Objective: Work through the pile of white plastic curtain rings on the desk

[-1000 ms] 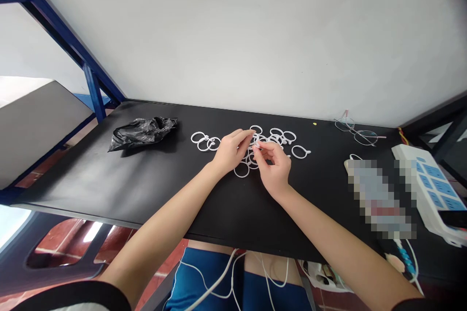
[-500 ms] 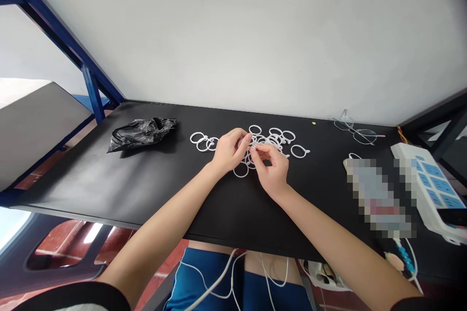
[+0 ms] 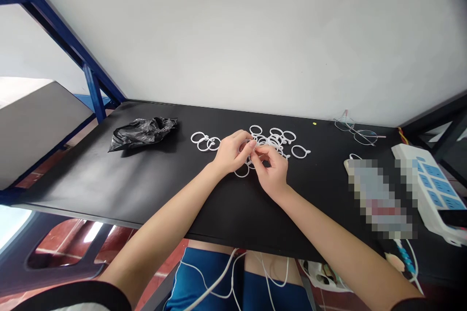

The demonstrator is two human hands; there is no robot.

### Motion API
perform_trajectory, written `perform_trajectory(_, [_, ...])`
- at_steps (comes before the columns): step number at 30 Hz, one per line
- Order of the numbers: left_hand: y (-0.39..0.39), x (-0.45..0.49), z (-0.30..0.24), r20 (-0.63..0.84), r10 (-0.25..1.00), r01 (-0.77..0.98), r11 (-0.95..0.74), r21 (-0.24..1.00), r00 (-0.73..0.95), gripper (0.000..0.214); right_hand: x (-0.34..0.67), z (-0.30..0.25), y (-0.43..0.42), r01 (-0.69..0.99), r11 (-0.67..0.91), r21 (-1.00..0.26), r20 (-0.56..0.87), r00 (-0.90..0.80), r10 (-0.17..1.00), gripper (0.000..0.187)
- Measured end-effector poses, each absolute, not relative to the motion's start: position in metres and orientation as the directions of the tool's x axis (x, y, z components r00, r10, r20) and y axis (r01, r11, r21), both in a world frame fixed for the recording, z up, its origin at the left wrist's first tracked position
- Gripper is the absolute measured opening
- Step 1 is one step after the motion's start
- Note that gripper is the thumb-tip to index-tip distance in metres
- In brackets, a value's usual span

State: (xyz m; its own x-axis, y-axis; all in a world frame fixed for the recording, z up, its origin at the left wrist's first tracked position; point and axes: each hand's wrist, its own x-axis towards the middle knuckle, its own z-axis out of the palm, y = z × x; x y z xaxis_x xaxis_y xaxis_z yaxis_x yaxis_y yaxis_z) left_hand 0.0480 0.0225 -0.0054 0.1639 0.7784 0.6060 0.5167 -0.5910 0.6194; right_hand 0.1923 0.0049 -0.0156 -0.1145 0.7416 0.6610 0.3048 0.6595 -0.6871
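Observation:
A pile of several white plastic rings (image 3: 280,137) lies on the black table (image 3: 146,180) near its far edge. My left hand (image 3: 229,153) and my right hand (image 3: 272,170) meet over the near side of the pile, fingertips pinched together on a white ring (image 3: 251,148) held between them. Another ring (image 3: 241,171) lies flat under my hands. A short linked chain of rings (image 3: 205,141) rests just left of my left hand.
A crumpled black plastic bag (image 3: 142,131) lies at the left. Wire-framed glasses (image 3: 355,131) sit at the far right by the wall. A white and blue power strip (image 3: 428,189) and a blurred-out object (image 3: 379,194) occupy the right end. White cables hang below the front edge.
Both hands have drawn slightly closer together over the pile, fingers working on the ring. Nothing else on the table has moved.

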Motion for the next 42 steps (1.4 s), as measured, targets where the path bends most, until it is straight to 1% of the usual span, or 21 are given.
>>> perform_trajectory(5, [0.0227,0.0471,-0.0073,0.606,0.774,0.503,-0.604,0.618,0.186,0.038,0.1916,-0.0138,0.0032,0.294,0.649,-0.701,0.642,-0.136,0.755,0.005])
perform_trajectory(10, [0.0223,0.0484,-0.0074,0.613,0.774,0.515,-0.596,0.617,0.16,0.042,0.1913,-0.0116,0.0027,0.292,0.634,-0.716,0.619,-0.156,0.77,0.005])
perform_trajectory(14, [0.0214,0.0495,-0.005,0.635,0.764,0.516,-0.593,0.618,0.117,0.045,0.1914,-0.012,0.0026,0.264,0.659,-0.704,0.637,-0.174,0.751,0.003])
perform_trajectory(27, [0.0234,0.0485,-0.0078,0.653,0.749,0.498,-0.609,0.617,0.108,0.044,0.1915,-0.0115,0.0021,0.274,0.695,-0.664,0.663,-0.214,0.718,0.005])
perform_trajectory(33, [0.0238,0.0483,-0.0084,0.639,0.763,0.519,-0.586,0.622,0.095,0.045,0.1907,-0.0115,0.0018,0.259,0.707,-0.658,0.672,-0.222,0.707,0.005])
perform_trajectory(38, [0.0195,0.0489,-0.0037,0.571,0.806,0.569,-0.545,0.616,0.154,0.044,0.1924,-0.0122,0.0031,0.285,0.655,-0.7,0.638,-0.163,0.753,0.003])
perform_trajectory(42, [0.0189,0.0506,-0.0011,0.531,0.837,0.609,-0.49,0.623,0.13,0.036,0.1941,-0.0087,0.0043,0.275,0.616,-0.738,0.618,-0.09,0.781,0.004])
